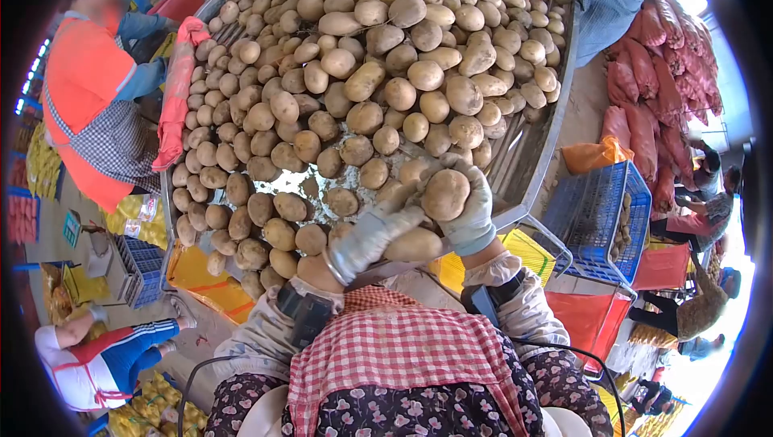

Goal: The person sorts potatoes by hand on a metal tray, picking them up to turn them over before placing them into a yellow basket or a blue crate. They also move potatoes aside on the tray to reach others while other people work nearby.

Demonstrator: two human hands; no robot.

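My right hand, in a pale work glove, is closed round a large brown potato just above the near edge of the sorting table. My left hand, gloved the same way, reaches across from the left with its fingers bent against that potato's left side; its fingertips are slightly blurred. Just below the left fingers lies another elongated potato. Beyond both hands, a big heap of loose potatoes covers the metal table, with single potatoes close to the left hand.
The table's metal rim runs along the right. Blue crates and stacked red mesh sacks stand beyond it. A co-worker in an orange top is at the left side. Yellow sacks lie below.
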